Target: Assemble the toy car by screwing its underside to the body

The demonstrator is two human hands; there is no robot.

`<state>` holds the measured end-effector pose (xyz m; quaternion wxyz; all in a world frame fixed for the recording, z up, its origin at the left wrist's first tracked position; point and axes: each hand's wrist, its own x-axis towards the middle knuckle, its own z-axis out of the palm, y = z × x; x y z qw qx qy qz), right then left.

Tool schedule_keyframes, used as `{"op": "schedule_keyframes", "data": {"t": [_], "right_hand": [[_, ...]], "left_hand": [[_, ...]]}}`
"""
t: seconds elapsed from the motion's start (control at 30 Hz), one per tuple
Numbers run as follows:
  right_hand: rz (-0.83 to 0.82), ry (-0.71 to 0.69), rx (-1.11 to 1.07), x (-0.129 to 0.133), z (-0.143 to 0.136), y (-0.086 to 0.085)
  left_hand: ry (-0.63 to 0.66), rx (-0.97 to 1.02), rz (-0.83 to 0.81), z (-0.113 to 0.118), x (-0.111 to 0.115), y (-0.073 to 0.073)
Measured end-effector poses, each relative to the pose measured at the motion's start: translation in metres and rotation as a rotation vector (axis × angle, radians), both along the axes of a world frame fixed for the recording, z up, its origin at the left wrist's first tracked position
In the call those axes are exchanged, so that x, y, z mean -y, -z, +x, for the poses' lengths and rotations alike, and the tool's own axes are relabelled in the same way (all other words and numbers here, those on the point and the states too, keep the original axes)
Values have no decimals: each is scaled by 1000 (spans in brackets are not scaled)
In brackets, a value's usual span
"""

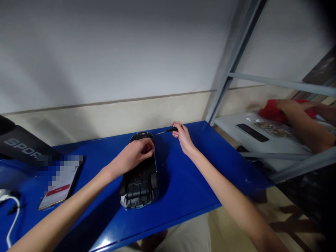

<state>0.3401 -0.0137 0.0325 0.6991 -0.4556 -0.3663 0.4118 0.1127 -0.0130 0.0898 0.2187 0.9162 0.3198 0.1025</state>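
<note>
A toy car (139, 182) lies upside down on the blue table (183, 185), its black underside and wheels facing up. Over its far half is my left hand (140, 150), with thumb and fingers pinched together; whatever may be between the fingertips is too small to make out. To the right of the car, my right hand (182, 134) grips a screwdriver (172, 129) by its black handle. The thin metal shaft points left toward the car's far end, apart from it.
At the left are a phone (60, 185) with a lit screen, a black bottle marked "SPOR" (23, 141) and a white cable (15, 217). A metal frame (223, 91) stands at the right. Beyond it, another person's arms (296, 115) reach over red cloth on a white table (231, 122).
</note>
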Motion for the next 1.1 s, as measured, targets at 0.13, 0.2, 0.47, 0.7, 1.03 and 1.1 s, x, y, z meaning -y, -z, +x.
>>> {"op": "schedule_keyframes", "data": {"t": [0.13,0.2,0.47,0.7,1.03,1.1], "right_hand": [[19,1,-33,0,0,0],[18,3,-40,-1,1,0],[10,12,-53,-2,3,1],[24,22,-79,-3,4,2],[136,101,-193,-6,16,-2],[147,115,-220,-7,19,-2]], "left_hand": [[60,1,77,-6,2,7],[39,27,190,-8,7,14],[-120,-19,352,-9,28,43],[-166,-19,392,-7,32,38],[163,-381,399,48,25,-13],[212,-612,354,65,27,-17]]}}
